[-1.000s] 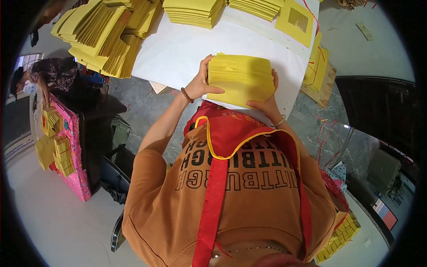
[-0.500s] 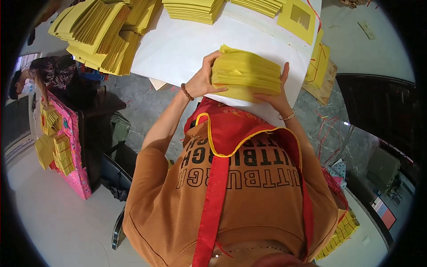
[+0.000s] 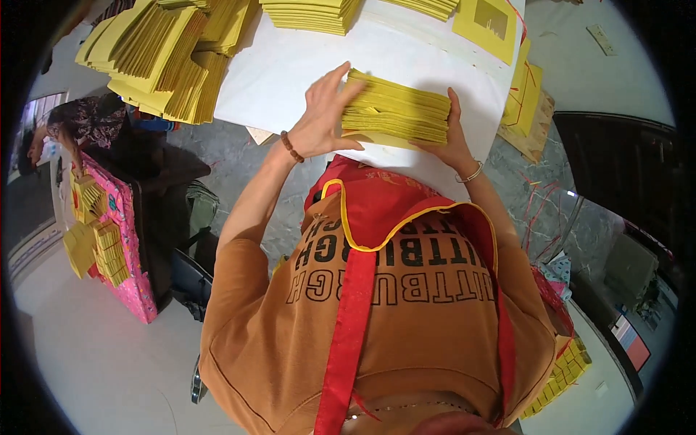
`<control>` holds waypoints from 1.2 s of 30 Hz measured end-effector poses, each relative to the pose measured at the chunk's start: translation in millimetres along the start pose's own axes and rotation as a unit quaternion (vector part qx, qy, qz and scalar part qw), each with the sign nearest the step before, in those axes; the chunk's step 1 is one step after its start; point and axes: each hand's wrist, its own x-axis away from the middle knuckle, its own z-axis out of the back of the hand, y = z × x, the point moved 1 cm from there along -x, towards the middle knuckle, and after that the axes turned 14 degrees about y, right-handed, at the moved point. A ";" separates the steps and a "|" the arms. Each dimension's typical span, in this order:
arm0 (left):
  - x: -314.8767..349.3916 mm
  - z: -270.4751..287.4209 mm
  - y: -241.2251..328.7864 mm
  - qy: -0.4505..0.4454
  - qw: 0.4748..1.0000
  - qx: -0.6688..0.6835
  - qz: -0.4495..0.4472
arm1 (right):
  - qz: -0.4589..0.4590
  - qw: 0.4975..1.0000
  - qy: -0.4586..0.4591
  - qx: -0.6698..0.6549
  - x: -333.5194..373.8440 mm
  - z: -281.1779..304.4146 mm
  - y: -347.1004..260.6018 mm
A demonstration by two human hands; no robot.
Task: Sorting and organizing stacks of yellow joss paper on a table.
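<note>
A thick stack of yellow folded paper (image 3: 395, 109) lies at the near side of the white-covered table (image 3: 279, 80), its layered edges turned toward me. My left hand (image 3: 324, 109) is at the stack's left end, fingers spread and the thumb stretched out near the front corner. Motion blurs its index finger a little. Around the right end, my right hand (image 3: 451, 139) holds the stack, with one finger along the side and the thumb at the front edge. Part of a flatter yellow sheet (image 3: 384, 139) shows beneath the stack's front.
Large piles of yellow paper (image 3: 156, 58) stand at the table's far left, with more stacks (image 3: 312, 16) along its back. A yellow sheet with a window-shaped patch (image 3: 487, 29) lies at the far right. At left, another person (image 3: 87, 119) is beside a pink-covered table (image 3: 134, 283).
My left hand has loosened from the stack's left end, its fingers spreading outward. The stack is squarer and slightly further left, with my right hand still against it.
</note>
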 end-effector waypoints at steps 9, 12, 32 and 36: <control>6.9 -11.0 20.6 0.009 0.988 -0.109 -0.106 | 0.025 0.999 0.003 0.033 2.3 0.1 2.5; 7.9 -6.8 27.2 0.019 0.990 -0.118 -0.080 | 0.035 0.999 0.002 0.020 1.9 0.7 1.6; -4.4 -26.9 -34.2 0.018 0.973 0.195 0.125 | 0.052 0.998 0.029 0.037 -0.9 -1.2 -3.7; -12.8 -21.3 -24.8 0.018 0.967 0.187 0.173 | 0.085 0.995 0.042 0.010 -8.5 1.5 -7.9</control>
